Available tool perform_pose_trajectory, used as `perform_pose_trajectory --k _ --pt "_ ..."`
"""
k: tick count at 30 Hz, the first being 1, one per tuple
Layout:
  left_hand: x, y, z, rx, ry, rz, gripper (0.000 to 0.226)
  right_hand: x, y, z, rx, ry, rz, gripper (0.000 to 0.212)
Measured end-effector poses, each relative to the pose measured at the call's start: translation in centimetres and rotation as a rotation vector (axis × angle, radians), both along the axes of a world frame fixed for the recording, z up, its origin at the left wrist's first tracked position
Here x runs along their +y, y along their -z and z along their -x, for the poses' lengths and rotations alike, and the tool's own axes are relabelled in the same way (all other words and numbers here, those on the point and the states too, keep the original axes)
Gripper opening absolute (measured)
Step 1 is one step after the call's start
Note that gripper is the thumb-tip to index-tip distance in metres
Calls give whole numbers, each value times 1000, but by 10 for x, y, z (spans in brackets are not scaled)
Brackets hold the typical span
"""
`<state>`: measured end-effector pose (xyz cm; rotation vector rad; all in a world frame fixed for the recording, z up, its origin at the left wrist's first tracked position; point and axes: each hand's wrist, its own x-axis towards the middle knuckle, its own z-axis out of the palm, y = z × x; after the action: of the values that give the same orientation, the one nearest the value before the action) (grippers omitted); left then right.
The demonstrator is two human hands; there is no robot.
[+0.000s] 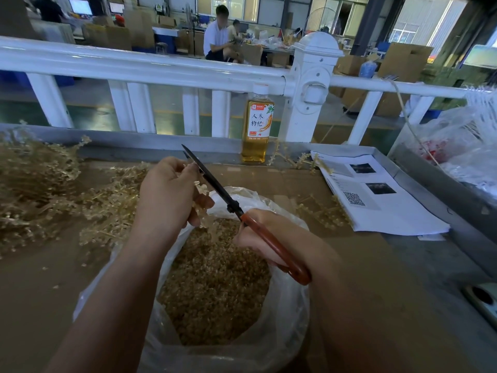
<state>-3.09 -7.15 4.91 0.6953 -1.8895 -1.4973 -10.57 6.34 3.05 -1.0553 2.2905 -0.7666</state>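
Observation:
My left hand (pixel 169 192) pinches a small translucent tan plastic sprig (pixel 202 196) over an open clear plastic bag (pixel 287 319) filled with small cut tan pieces (pixel 215 286). My right hand (pixel 271 238) grips scissors (pixel 223 195) by their orange-red handles. The dark blades point up and left, their tips slightly apart beside my left fingers and the sprig.
Piles of tan plastic sprigs (pixel 40 189) cover the left of the brown table (pixel 37 292). A drink bottle (pixel 256 125) stands by a white railing (pixel 161 68). Printed papers (pixel 376 195) lie at right, a phone (pixel 481 300) at the right edge, and plastic bags (pixel 457 146) beyond. People sit working in the background.

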Motion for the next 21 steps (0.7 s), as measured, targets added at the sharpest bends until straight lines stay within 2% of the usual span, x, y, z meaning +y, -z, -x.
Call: perform_pose_trajectory --k 3,7,13,17,21 --pt "1 -1 -1 31 -30 25 24 4 5 5 15 11 -9 12" --pt "6 -4 -4 135 6 -73 26 -9 18 12 -44 106 -26 12" --pt "2 -9 -7 241 118 -247 30 -13 10 1 -185 82 -1 11" --pt "6 -10 -7 278 151 -286 33 -9 -8 -13 -277 85 48 27" --pt "11 -12 -7 293 158 -269 35 -4 -27 -24 -301 82 74 31"
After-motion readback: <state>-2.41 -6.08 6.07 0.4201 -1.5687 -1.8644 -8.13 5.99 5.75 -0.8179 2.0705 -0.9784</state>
